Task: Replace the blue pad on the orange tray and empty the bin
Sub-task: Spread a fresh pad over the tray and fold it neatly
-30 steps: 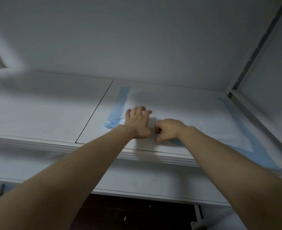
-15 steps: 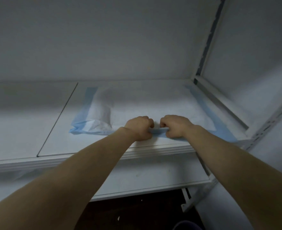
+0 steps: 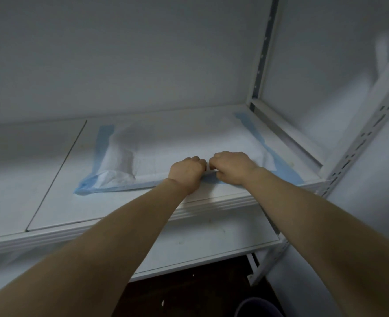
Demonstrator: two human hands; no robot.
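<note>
The thin white, blue-bordered pad [image 3: 166, 145] was pinched at its near edge by the left grip [image 3: 185, 173] and right grip [image 3: 231, 167]. An even, two-handed pull off the white metal shelf [image 3: 51, 193] was judged advisable to avoid tearing.

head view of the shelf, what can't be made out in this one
1. Fingertips of the left hand and right hand: curled under the knuckles, so exactly how they pinch the blue pad is hidden.
2. The pad's near edge: partly covered by both hands.
3. Round dark rim at the bottom: cut off by the frame edge; possibly a bin, cannot tell.
4. Shelf upright on the right: blurred, holes unclear.
</note>
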